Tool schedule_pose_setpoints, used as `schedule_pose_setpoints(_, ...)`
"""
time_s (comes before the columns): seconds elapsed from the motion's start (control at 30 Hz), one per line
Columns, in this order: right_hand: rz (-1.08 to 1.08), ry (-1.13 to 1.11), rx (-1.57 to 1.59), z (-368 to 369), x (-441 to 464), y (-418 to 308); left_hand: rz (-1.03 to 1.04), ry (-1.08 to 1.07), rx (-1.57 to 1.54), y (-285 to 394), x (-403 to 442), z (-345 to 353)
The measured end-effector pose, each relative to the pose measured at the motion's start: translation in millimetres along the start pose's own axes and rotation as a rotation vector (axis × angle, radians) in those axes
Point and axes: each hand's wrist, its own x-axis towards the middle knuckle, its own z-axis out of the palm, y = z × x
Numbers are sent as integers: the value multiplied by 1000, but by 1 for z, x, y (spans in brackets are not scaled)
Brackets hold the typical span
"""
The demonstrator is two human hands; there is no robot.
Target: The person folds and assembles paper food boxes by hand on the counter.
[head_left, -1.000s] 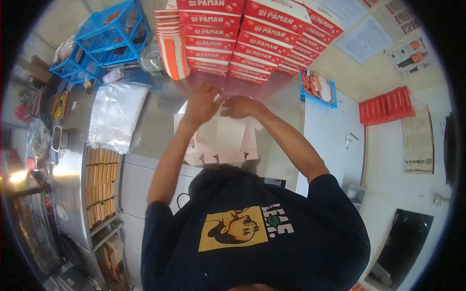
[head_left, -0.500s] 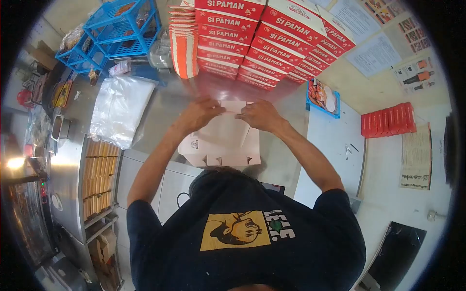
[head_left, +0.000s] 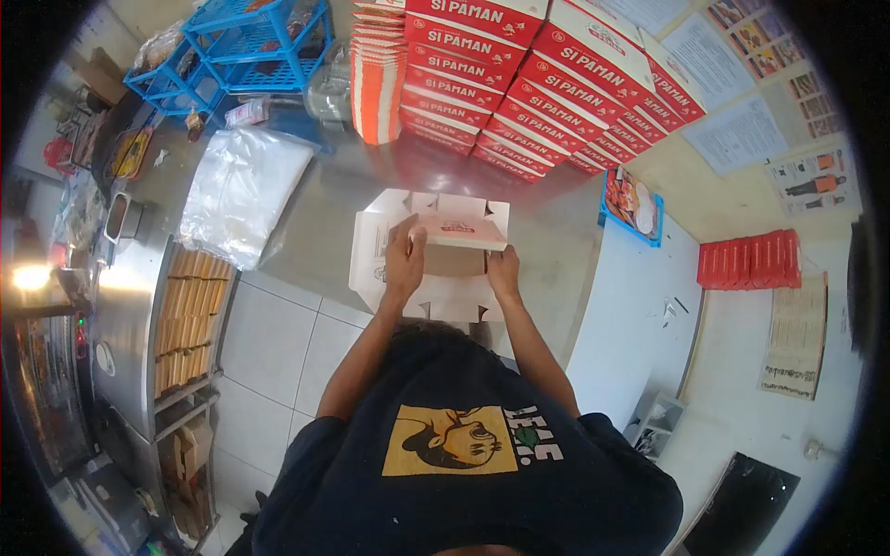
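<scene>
A partly folded cardboard food box [head_left: 371, 243] lies on the steel counter in front of me, white outside with a red printed label. One of its panels is raised and leans over the middle, with brown board showing beneath it. At the left end of that panel my left hand [head_left: 404, 261] grips the cardboard, fingers closed around a side flap. My right hand [head_left: 502, 273] is closed on the panel's right edge, its fingertips partly hidden by the board. Slotted flaps lie spread at the near and far sides of the box.
Stacks of red-and-white boxes [head_left: 454, 79] stand at the back, beside striped folded packaging [head_left: 377, 83]. Clear plastic bags [head_left: 243, 190] lie to the left, below blue racks [head_left: 255, 46]. A blue tray [head_left: 632, 208] sits on the right, near a white surface [head_left: 626, 306].
Both hands have moved from the box's far edge towards my body and turned. A panel of the box now stands folded up over its middle. The camera view has shifted slightly.
</scene>
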Motion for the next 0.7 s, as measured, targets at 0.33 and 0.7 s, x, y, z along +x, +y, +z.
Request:
schedule_pose_setpoints(0.33,-168,-37,211,18,13,50,319,-165,467,-73,1,2)
schedule_pose_setpoints(0.7,-179,-431,887,-57,-25,-67,-76,-198,-371,40,1,-30)
